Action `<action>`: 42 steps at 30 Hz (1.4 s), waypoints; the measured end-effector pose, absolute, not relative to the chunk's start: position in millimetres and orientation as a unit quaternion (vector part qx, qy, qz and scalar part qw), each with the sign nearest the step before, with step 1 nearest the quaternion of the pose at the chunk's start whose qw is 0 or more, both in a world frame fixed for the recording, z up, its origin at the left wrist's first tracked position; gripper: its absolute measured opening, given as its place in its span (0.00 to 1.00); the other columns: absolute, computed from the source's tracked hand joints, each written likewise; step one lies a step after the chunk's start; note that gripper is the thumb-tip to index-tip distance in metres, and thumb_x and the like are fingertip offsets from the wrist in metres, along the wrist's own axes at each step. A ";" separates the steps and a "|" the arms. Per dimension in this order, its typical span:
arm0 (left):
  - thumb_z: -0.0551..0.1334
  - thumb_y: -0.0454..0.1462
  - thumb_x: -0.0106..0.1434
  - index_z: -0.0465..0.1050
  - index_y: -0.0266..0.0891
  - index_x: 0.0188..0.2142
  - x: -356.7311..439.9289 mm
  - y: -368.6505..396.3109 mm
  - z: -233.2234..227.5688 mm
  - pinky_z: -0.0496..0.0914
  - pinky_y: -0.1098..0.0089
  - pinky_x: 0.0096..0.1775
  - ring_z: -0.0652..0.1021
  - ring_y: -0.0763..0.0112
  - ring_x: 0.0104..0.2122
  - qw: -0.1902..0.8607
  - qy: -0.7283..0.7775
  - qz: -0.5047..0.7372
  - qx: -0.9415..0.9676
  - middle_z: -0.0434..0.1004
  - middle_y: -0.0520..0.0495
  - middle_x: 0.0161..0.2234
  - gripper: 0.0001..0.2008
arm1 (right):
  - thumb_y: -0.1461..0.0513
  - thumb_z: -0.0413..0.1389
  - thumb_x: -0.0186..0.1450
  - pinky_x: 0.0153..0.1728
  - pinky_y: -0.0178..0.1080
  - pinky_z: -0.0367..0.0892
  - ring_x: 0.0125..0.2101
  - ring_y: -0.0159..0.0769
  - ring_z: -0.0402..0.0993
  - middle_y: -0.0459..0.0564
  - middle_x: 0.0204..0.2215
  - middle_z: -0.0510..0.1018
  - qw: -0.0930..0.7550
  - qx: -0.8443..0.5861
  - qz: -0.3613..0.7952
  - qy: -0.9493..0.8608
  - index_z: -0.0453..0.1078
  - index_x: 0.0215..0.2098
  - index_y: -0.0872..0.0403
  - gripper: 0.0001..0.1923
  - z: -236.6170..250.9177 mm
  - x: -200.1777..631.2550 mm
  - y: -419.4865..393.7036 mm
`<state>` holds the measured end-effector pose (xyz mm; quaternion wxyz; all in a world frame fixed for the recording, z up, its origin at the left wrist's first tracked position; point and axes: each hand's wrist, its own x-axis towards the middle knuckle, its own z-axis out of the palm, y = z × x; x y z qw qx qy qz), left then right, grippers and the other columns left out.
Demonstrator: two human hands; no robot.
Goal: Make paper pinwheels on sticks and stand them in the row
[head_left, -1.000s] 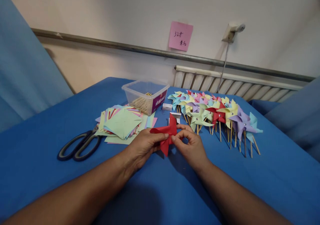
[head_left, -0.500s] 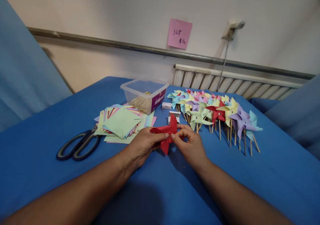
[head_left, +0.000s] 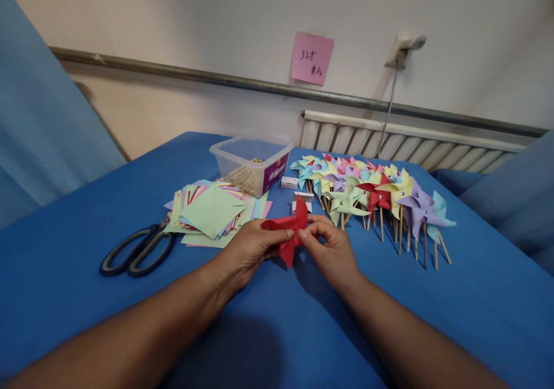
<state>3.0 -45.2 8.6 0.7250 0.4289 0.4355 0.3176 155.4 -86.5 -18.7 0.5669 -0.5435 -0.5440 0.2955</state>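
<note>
A red paper pinwheel (head_left: pixel 286 254) is held between my two hands above the blue cloth, its blades folded in toward the middle. My left hand (head_left: pixel 251 245) grips it from the left, the thumb pressed near the centre. From the other side my right hand (head_left: pixel 333 250) pinches it, thumb and index finger close to the middle. Whether a pin or stick is in the fingers cannot be seen. Just behind the pinwheel stands a small open white box (head_left: pixel 303 198), partly covered by a red blade.
Stacked coloured paper squares (head_left: pixel 212 211) lie left of my hands, beside dark-handled scissors (head_left: pixel 138 251). Behind them a clear plastic tub (head_left: pixel 251 158) holds wooden sticks, near a small closed box (head_left: pixel 289 182). Several finished pinwheels (head_left: pixel 381 195) lie on the right. A radiator (head_left: pixel 411 141) lines the wall.
Almost nothing differs. Both hands keep their hold on the red pinwheel; the whole view has shifted very slightly.
</note>
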 end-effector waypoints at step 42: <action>0.70 0.37 0.48 0.78 0.32 0.35 2.7 -46.0 9.4 0.70 0.71 0.32 0.76 0.71 0.27 0.728 0.416 0.327 0.436 0.79 0.44 0.29 0.14 | 0.61 0.57 0.59 0.41 0.41 0.65 0.36 0.37 0.72 0.49 0.33 0.77 0.572 -0.514 0.300 -0.564 0.70 0.22 0.52 0.09 -18.0 153.1 -87.2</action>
